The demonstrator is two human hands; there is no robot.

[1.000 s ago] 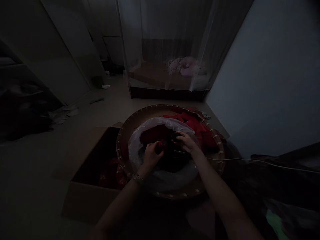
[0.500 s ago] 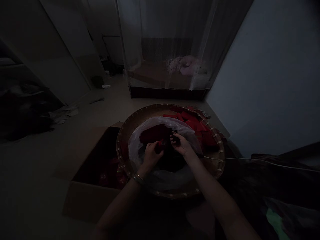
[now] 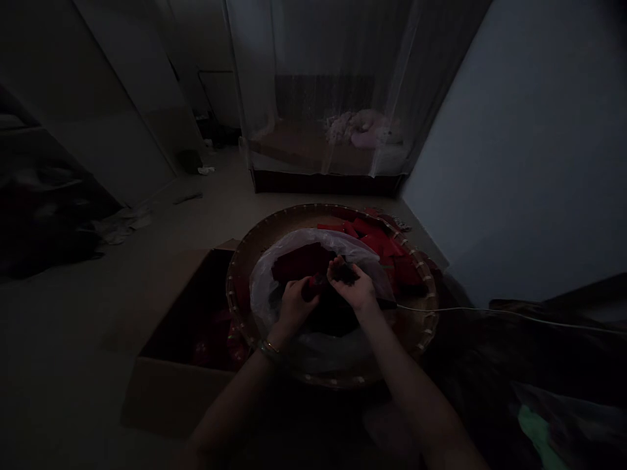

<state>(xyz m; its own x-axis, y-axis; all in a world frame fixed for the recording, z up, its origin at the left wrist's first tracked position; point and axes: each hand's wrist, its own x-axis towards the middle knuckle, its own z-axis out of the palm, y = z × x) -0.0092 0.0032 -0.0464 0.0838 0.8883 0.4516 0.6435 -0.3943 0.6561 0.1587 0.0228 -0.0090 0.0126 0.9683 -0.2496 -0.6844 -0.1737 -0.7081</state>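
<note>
In the dim head view, my left hand [image 3: 292, 305] is wrapped round a small dark red packet [image 3: 314, 284] whose top faces my right hand. My right hand [image 3: 361, 292] is palm up and cupped, with a heap of dark loose bits [image 3: 345, 274] lying in it; they look like dry leaves, but the kind is unclear. Both hands are above a translucent plastic bag [image 3: 267, 267] with its mouth spread wide. Inside the bag lies a dark mass [image 3: 333, 320], and a dark red bundle [image 3: 301, 261] rests at its far side.
The bag sits in a round woven bamboo tray [image 3: 264, 228]. Red packets [image 3: 377, 241] are piled at the tray's right. A cardboard box [image 3: 171, 385] with red packages stands at left. A white cord [image 3: 470, 309] runs right from the tray. Behind are a curtained bed [image 3: 304, 153] and wall [image 3: 529, 150].
My right hand has turned from closed fingers to an upturned palm, showing the dark bits in it. My left hand stays on the red packet.
</note>
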